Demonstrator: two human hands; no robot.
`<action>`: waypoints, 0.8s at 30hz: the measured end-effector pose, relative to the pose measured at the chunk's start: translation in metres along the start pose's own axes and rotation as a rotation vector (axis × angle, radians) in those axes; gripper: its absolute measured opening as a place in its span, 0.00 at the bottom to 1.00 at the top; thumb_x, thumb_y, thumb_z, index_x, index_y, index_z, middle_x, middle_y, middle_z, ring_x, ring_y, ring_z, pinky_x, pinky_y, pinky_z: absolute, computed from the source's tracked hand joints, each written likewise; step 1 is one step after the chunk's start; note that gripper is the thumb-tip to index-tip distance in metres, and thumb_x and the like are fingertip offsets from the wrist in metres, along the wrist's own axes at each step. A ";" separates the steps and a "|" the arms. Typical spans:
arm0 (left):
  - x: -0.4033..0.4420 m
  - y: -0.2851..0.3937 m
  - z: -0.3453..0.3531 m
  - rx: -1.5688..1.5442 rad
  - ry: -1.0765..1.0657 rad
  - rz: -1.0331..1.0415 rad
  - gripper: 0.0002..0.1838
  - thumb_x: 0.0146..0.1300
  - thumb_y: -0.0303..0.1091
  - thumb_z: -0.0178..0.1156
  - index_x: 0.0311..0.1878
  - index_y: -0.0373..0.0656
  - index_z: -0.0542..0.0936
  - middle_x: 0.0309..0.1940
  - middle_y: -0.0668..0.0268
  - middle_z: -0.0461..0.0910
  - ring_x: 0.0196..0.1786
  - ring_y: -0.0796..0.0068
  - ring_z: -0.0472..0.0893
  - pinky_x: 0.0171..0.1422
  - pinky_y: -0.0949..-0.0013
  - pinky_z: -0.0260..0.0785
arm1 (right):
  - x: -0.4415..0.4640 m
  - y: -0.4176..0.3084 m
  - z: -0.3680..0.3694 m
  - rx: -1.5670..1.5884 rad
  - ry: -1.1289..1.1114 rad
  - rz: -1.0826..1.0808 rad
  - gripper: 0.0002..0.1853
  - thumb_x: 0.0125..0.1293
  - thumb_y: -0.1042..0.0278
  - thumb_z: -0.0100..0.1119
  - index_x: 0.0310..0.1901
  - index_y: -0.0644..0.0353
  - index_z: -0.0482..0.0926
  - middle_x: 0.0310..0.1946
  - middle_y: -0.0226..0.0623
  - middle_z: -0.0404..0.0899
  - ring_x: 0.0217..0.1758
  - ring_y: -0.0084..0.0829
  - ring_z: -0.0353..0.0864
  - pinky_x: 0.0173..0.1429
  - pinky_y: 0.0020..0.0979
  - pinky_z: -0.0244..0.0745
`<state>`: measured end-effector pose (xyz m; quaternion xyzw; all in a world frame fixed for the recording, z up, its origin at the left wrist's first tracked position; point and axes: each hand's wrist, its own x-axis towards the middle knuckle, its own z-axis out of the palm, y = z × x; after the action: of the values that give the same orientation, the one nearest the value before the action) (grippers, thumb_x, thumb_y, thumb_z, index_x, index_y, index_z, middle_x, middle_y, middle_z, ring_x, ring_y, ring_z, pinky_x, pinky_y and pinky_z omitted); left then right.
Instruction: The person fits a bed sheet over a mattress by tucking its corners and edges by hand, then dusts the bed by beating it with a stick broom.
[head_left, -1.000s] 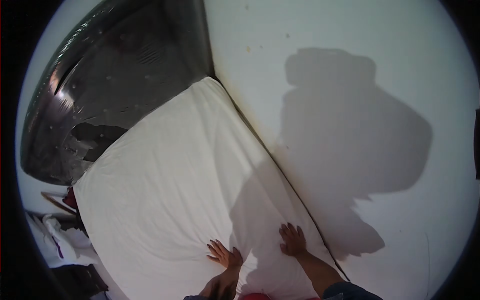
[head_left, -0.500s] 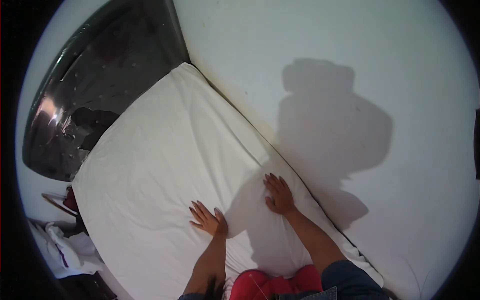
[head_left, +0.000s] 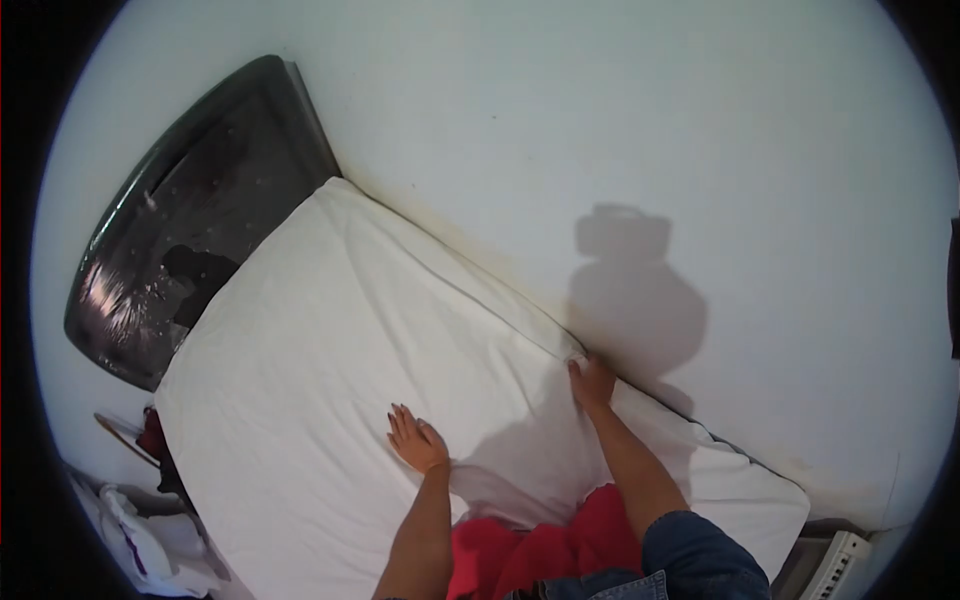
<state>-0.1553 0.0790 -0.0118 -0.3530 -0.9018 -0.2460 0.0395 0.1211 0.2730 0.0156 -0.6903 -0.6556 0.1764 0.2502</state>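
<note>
A white sheet (head_left: 300, 370) covers a mattress that lies against the wall, with creases running along it. My left hand (head_left: 418, 440) rests flat on the sheet near the middle, its fingers spread. At the mattress edge by the wall, my right hand (head_left: 592, 382) is closed on the sheet's edge, thumb on top and the other fingers hidden in the gap.
A dark headboard (head_left: 240, 170) in torn clear plastic stands at the upper left. The pale wall (head_left: 750, 200) borders the right side. White bags (head_left: 165, 545) sit at the lower left. A white slotted device (head_left: 840, 568) is at the lower right.
My right hand has moved from lying open on the sheet to the edge by the wall and closed there. My left hand stays flat on the sheet. The view has shifted, showing the whole headboard.
</note>
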 end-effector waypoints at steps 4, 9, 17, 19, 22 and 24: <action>0.002 0.008 0.015 0.018 0.044 0.002 0.29 0.67 0.36 0.43 0.72 0.45 0.62 0.75 0.67 0.57 0.77 0.64 0.54 0.78 0.49 0.38 | 0.001 0.008 0.011 -0.122 0.294 -0.209 0.13 0.65 0.57 0.55 0.41 0.57 0.83 0.40 0.45 0.82 0.45 0.47 0.79 0.56 0.42 0.69; 0.001 0.016 0.015 0.070 0.019 -0.015 0.29 0.67 0.35 0.41 0.73 0.46 0.61 0.76 0.71 0.54 0.78 0.65 0.51 0.78 0.51 0.36 | 0.002 0.021 0.020 0.027 0.235 -0.092 0.07 0.62 0.65 0.58 0.38 0.55 0.83 0.39 0.42 0.82 0.42 0.45 0.79 0.51 0.43 0.70; 0.003 0.008 0.025 0.194 0.032 -0.030 0.29 0.70 0.38 0.35 0.74 0.48 0.58 0.77 0.72 0.52 0.78 0.67 0.51 0.78 0.53 0.35 | -0.003 0.004 0.001 0.151 0.244 -0.521 0.06 0.61 0.67 0.59 0.35 0.60 0.80 0.33 0.42 0.78 0.41 0.47 0.78 0.45 0.43 0.72; 0.005 0.008 0.026 0.188 0.046 -0.025 0.29 0.70 0.38 0.35 0.74 0.48 0.58 0.77 0.71 0.52 0.78 0.66 0.51 0.78 0.53 0.36 | 0.010 0.001 0.005 0.213 0.036 -0.205 0.13 0.63 0.60 0.60 0.37 0.62 0.80 0.32 0.42 0.77 0.42 0.51 0.78 0.44 0.44 0.74; 0.008 0.009 0.023 0.182 0.034 -0.031 0.29 0.70 0.38 0.34 0.75 0.48 0.57 0.77 0.72 0.51 0.78 0.67 0.49 0.78 0.53 0.35 | 0.024 0.001 0.012 -0.044 0.172 -0.160 0.20 0.63 0.51 0.61 0.39 0.64 0.80 0.36 0.45 0.79 0.43 0.51 0.79 0.46 0.45 0.76; 0.005 0.010 0.024 0.178 0.016 -0.040 0.29 0.70 0.38 0.34 0.75 0.48 0.57 0.78 0.73 0.49 0.79 0.67 0.48 0.79 0.53 0.34 | 0.027 0.006 0.008 -0.101 0.041 -0.102 0.22 0.61 0.50 0.62 0.41 0.65 0.80 0.39 0.48 0.79 0.44 0.50 0.79 0.49 0.45 0.75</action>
<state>-0.1497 0.0999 -0.0273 -0.3282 -0.9266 -0.1687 0.0730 0.1239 0.3007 0.0079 -0.6714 -0.6926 0.1159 0.2369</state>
